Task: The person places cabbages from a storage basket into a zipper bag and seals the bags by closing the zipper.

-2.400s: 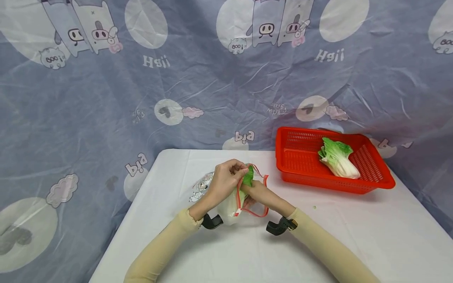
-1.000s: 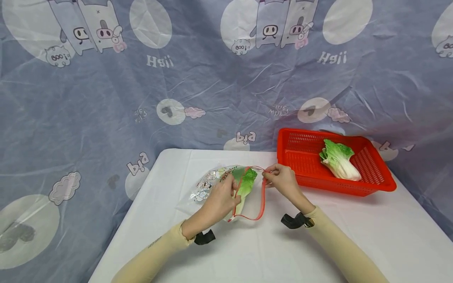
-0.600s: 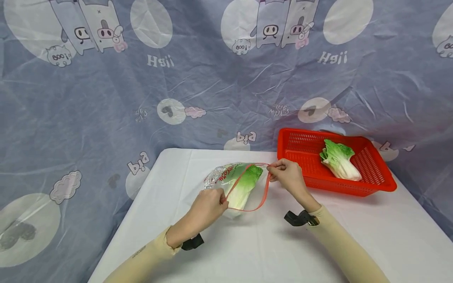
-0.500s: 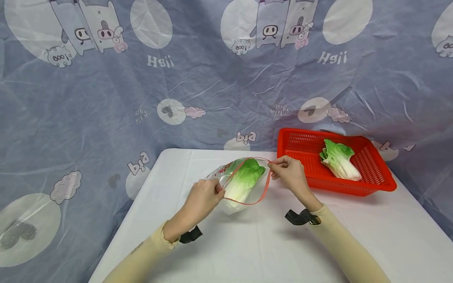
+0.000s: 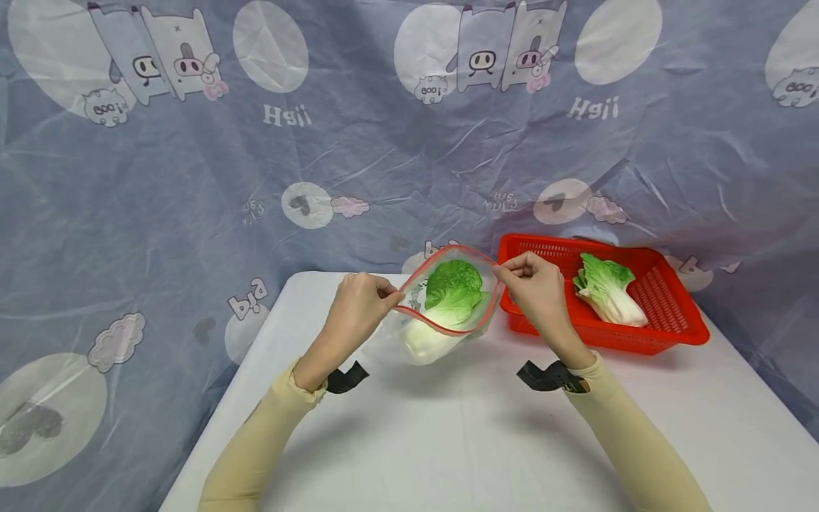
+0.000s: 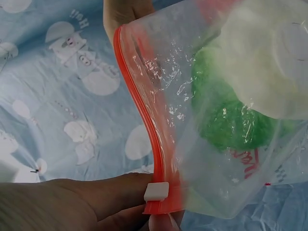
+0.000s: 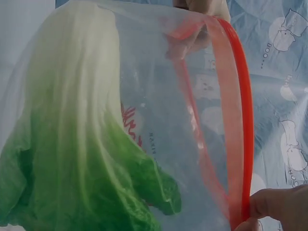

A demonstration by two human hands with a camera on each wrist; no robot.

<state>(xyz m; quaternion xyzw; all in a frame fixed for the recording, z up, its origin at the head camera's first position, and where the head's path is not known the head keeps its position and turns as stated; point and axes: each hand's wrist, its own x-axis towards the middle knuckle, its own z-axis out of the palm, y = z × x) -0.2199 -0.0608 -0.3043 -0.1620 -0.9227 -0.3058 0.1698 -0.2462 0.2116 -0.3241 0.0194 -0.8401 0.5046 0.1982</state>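
A clear slider zip bag with a red zip edge hangs between both hands, its mouth held wide and facing up toward the head camera. Inside lies a napa cabbage, leafy green end toward the mouth, white base down in the bag. My left hand pinches one corner of the mouth between thumb and fingers, right at the white slider. The opposite corner is pinched by my right hand. In the right wrist view the cabbage shows through the plastic, beside red printed lettering.
A red perforated basket stands at the back right of the white-covered table, close behind my right hand. Another napa cabbage lies in it. A printed blue-grey curtain hangs behind the table.
My right hand has come out of the bag and taken its rim. Both hands then spread the mouth apart and raised the bag, with the cabbage inside, up from the table.
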